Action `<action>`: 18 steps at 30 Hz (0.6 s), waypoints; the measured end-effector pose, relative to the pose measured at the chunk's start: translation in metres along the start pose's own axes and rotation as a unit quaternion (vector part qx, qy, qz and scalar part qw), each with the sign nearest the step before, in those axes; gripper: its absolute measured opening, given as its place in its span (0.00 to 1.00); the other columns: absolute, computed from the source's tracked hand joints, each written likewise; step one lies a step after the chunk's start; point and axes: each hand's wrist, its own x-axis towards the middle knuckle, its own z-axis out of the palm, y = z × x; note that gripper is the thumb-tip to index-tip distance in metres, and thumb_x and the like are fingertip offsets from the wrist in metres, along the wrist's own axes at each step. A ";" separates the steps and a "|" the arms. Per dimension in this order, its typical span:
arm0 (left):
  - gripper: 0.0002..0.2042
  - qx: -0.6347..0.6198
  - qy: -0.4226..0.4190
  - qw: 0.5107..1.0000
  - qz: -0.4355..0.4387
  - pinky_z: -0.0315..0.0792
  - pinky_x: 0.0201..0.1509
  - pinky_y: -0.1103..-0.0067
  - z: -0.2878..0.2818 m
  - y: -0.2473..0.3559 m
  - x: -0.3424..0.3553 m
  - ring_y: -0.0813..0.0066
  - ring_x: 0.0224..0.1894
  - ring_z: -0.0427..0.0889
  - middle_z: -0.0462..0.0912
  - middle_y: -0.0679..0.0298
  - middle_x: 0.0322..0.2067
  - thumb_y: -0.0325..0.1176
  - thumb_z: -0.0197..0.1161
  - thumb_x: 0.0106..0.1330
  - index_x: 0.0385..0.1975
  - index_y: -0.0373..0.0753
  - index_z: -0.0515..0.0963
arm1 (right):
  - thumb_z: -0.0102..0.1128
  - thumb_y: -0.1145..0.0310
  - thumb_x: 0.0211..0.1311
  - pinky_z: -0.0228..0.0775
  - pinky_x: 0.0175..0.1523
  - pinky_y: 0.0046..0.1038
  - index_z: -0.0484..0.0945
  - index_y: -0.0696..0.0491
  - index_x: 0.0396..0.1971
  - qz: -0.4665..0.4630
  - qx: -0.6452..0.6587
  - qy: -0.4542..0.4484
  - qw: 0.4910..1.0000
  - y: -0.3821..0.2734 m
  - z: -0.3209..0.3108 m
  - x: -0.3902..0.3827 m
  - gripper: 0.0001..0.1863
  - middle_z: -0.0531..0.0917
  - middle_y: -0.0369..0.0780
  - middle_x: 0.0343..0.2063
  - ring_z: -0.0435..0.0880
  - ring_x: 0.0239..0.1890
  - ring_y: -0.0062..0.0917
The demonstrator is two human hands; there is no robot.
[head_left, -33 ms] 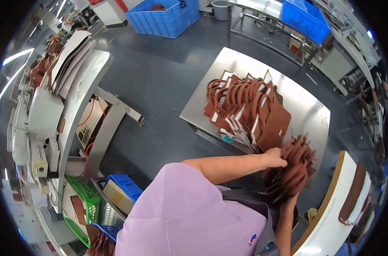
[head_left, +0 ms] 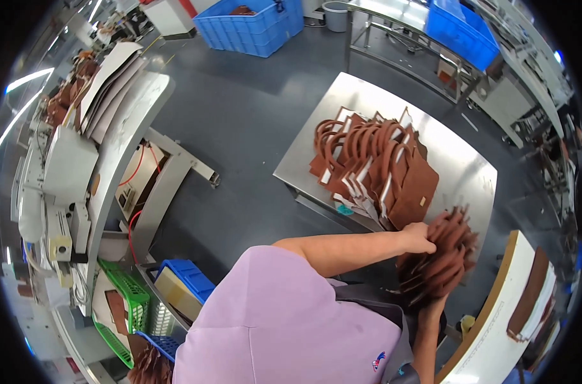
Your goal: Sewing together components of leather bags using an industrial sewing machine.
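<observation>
"What are those fingers doing?"

"The left hand [head_left: 419,239] is curling its fingers against the left side of a brown bundle [head_left: 446,251], grasping it there, I'd say. The right hand [head_left: 435,307] is touching its lower end; the bundle is hiding most of those fingers, so I can't tell whether they're clenched."

"And which way is it lying?"

"Just right of the left fingers, just beyond the right ones. It's looking blurred, its long axis slanting from near-left to far-right. Neither hand is sitting nearer: both are touching it."

"Farther out?"

"Brown handled bags [head_left: 411,193] are leaning together beyond and left of the left fingers, on a metal counter [head_left: 460,160]. A teal piece [head_left: 344,209] is showing farther left of them. Well to their right, a white counter [head_left: 486,326] is carrying a brown strip [head_left: 529,294]."
</observation>
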 end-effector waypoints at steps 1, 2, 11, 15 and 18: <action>0.23 0.069 -0.003 0.997 0.044 0.76 0.53 0.65 -0.001 0.004 0.008 0.49 0.47 0.84 0.85 0.44 0.38 0.43 0.69 0.43 0.39 0.36 0.84 | 0.30 0.37 0.75 0.52 0.75 0.38 0.55 0.49 0.73 -0.006 0.019 -0.034 0.999 -0.002 0.011 -0.007 0.38 0.65 0.41 0.69 0.64 0.70 0.35; 0.21 0.127 -0.009 0.988 0.090 0.76 0.51 0.63 -0.006 0.022 0.007 0.48 0.43 0.84 0.85 0.46 0.34 0.44 0.70 0.42 0.34 0.37 0.85 | 0.31 0.38 0.76 0.52 0.75 0.38 0.56 0.49 0.73 -0.011 0.040 -0.065 0.997 -0.004 0.020 -0.015 0.37 0.66 0.41 0.69 0.64 0.70 0.35; 0.30 0.306 -0.288 0.872 0.252 0.73 0.54 0.71 -0.028 0.233 -0.034 0.63 0.49 0.82 0.86 0.58 0.44 0.67 0.66 0.52 0.39 0.44 0.87 | 0.44 0.54 0.77 0.63 0.66 0.35 0.67 0.55 0.63 -0.141 -0.045 -0.250 0.957 -0.033 0.043 -0.082 0.25 0.77 0.42 0.56 0.73 0.58 0.33; 0.35 0.268 -0.408 0.854 0.179 0.71 0.54 0.70 -0.015 0.264 -0.027 0.62 0.49 0.80 0.85 0.56 0.45 0.71 0.58 0.60 0.43 0.40 0.86 | 0.42 0.62 0.78 0.64 0.66 0.32 0.77 0.55 0.56 -0.171 -0.420 -0.234 0.860 -0.073 0.061 -0.125 0.19 0.81 0.39 0.53 0.76 0.58 0.31; 0.36 0.251 -0.428 0.849 0.182 0.72 0.50 0.71 -0.025 0.245 -0.031 0.64 0.43 0.80 0.84 0.57 0.38 0.71 0.55 0.63 0.41 0.37 0.85 | 0.57 0.73 0.70 0.70 0.58 0.25 0.82 0.56 0.51 -0.197 -0.333 -0.172 0.906 -0.099 0.105 -0.145 0.13 0.84 0.40 0.48 0.81 0.51 0.26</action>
